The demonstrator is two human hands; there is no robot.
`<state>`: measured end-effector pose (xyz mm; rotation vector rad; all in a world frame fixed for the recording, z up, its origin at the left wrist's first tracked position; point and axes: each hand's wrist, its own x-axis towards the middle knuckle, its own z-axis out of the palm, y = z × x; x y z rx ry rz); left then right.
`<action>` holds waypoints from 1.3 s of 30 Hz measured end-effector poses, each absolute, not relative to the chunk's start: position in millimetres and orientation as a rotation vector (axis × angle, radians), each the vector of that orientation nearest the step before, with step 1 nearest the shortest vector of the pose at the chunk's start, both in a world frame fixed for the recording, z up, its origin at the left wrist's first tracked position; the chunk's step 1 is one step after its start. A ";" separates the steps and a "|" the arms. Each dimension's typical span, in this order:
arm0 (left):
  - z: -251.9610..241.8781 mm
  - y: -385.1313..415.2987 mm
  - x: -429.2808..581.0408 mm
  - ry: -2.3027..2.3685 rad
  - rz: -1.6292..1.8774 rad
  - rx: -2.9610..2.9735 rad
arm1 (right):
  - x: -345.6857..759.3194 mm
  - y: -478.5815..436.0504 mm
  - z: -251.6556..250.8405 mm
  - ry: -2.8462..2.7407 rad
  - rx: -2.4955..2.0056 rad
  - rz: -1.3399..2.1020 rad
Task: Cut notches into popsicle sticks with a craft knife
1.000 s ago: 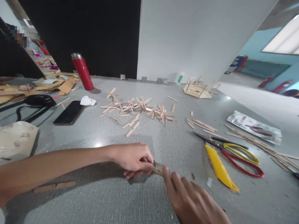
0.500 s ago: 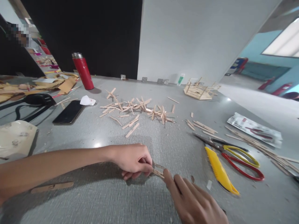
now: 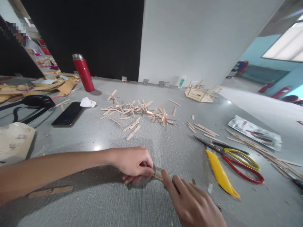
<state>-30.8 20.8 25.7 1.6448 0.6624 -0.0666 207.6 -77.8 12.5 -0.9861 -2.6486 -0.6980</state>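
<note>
My left hand (image 3: pixel 136 164) is closed, its thumb and fingers pinching a small wooden craft stick (image 3: pixel 158 177) low over the table. My right hand (image 3: pixel 191 195) comes in from the lower right, its fingers curled and the index fingertip at the stick's free end. A thin greyish strip (image 3: pixel 158 168) spans the gap between the hands, just above the stick. Whatever lies inside my right hand is mostly hidden; a small dark bit shows behind its edge. Another craft stick with a notch (image 3: pixel 50 191) rests under my left forearm.
Loose craft sticks (image 3: pixel 142 107) lie scattered mid-table. To the right are scissors (image 3: pixel 236 160), a yellow cutter (image 3: pixel 221 173), long wooden strips (image 3: pixel 265 153) and a white packet (image 3: pixel 255 132). Farther back stand a wooden frame (image 3: pixel 201 93) and a red flask (image 3: pixel 84 74); a phone (image 3: pixel 67 115) lies left.
My right hand has shifted slightly left, closer to my left hand, along the stick. The whole view has moved a little; my left hand keeps its pinch.
</note>
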 end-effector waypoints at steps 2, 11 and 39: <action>25.8 20.8 -30.7 0.658 -0.063 1.640 | 207.9 -77.5 12.1 -2.652 -0.986 -0.687; 24.6 21.8 -31.2 0.651 -0.068 1.659 | 209.7 -77.9 11.3 -2.643 -0.993 -0.665; 27.1 21.0 -30.4 0.645 -0.055 1.669 | 211.5 -80.8 11.2 -2.748 -0.966 -0.781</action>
